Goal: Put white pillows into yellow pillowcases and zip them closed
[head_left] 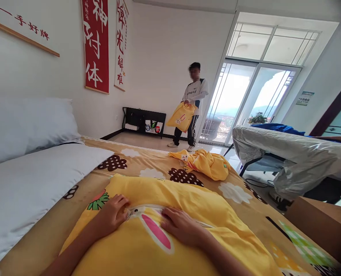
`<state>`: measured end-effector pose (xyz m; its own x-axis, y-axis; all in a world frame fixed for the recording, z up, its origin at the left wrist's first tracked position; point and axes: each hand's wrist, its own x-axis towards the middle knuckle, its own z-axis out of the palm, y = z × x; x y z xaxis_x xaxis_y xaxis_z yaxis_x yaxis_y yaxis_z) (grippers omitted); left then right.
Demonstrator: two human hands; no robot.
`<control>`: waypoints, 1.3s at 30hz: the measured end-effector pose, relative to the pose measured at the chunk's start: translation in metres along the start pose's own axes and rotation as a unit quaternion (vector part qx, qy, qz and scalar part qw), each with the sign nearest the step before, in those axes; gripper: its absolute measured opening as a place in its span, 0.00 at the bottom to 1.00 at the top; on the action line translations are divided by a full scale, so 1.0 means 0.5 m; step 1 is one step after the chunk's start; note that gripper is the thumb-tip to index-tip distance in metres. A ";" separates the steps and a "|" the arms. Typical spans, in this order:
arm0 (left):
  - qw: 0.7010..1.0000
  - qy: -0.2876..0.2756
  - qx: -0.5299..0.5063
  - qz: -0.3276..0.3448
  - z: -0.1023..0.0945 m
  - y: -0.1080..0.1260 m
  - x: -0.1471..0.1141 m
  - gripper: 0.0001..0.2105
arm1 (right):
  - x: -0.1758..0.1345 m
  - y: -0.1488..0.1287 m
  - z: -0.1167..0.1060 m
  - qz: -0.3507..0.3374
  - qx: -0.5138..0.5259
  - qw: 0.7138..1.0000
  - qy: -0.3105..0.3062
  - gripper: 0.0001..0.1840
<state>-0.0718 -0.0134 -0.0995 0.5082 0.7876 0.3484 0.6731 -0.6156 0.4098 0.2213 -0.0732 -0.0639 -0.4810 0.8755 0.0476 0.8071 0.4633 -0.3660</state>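
Pressing flat and open-palmed, the left hand and right hand rest on the yellow rabbit-print cotton pillow lying on the flower-patterned bed, where uneven pressure could likely slide it sideways.

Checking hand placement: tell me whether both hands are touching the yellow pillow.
Touching. The head view shows the left hand and right hand lying palm-down on the yellow pillow, with no gap under either.
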 end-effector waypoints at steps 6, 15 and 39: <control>0.999 -0.015 -0.025 -0.015 0.012 -0.033 -0.025 0.11 | -0.059 -0.007 -0.009 0.016 0.027 0.999 -0.020 0.29; 0.998 -0.024 -0.056 -0.035 0.017 -0.033 -0.017 0.10 | -0.038 -0.057 -0.051 -0.002 -0.121 0.993 -0.008 0.25; 0.983 0.162 -0.089 -0.015 0.031 -0.055 -0.041 0.13 | 0.270 -0.206 0.036 -0.078 -0.128 0.988 0.025 0.13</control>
<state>-0.0922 -0.0122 -0.1311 0.2725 0.7731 0.5727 0.5656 -0.6102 0.5547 0.0671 -0.0052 -0.0363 -0.5947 0.7930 0.1323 0.7872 0.6078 -0.1047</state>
